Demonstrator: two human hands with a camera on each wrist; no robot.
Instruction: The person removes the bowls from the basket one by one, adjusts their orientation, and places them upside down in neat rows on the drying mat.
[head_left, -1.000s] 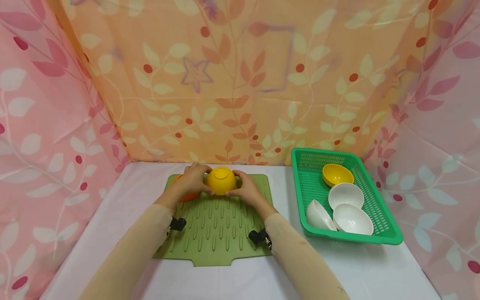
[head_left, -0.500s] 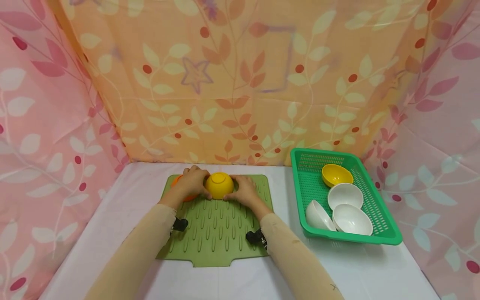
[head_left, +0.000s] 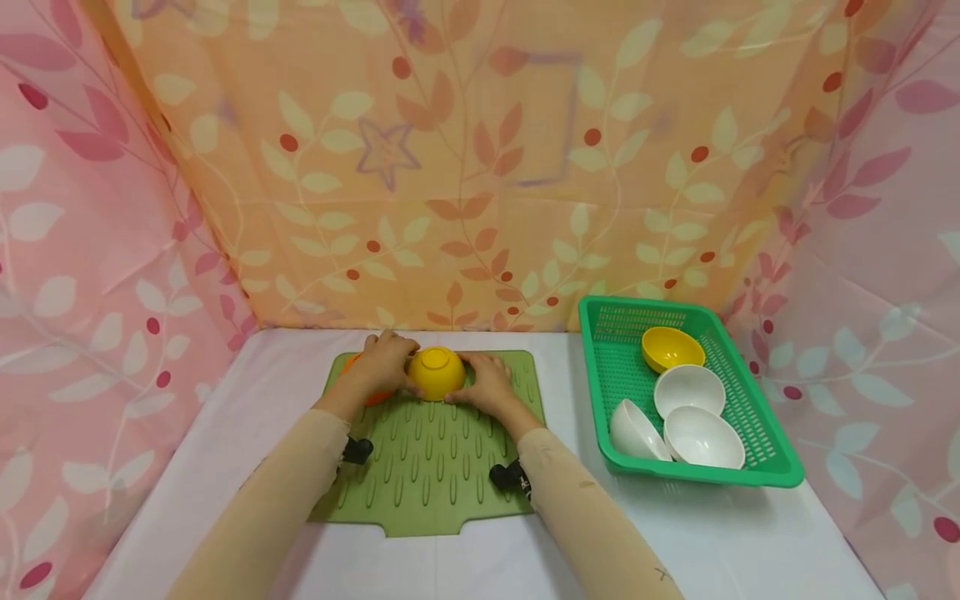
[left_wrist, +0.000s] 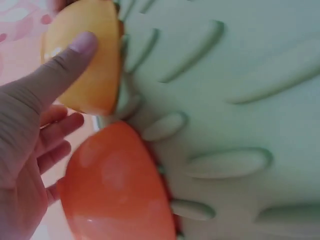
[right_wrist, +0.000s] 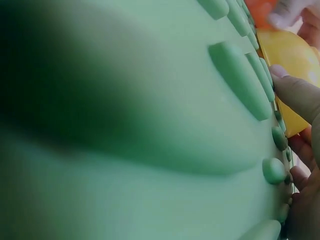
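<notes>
A yellow bowl [head_left: 436,375] lies upside down on the ribbed green mat [head_left: 420,492], its foot ring facing up. From the left, my left hand [head_left: 384,367] holds it, the thumb [left_wrist: 80,47] lying across its side in the left wrist view. My right hand [head_left: 489,385] grips the opposite side, thumb [right_wrist: 295,90] low by the rim. Just left of the yellow bowl is an orange bowl [left_wrist: 115,185], also rim down on the mat. In the head view the left hand covers much of it.
A green basket [head_left: 600,400] stands to the right on the white table [head_left: 232,467]. Inside are a second yellow bowl [head_left: 672,349] and several white bowls [head_left: 705,437], one tipped on its side. A patterned cloth [head_left: 480,167] hangs behind.
Both hands brought the yellow bowl down and slightly left onto the mat, beside the orange bowl. Over the last half second the hands and bowl have barely moved.
</notes>
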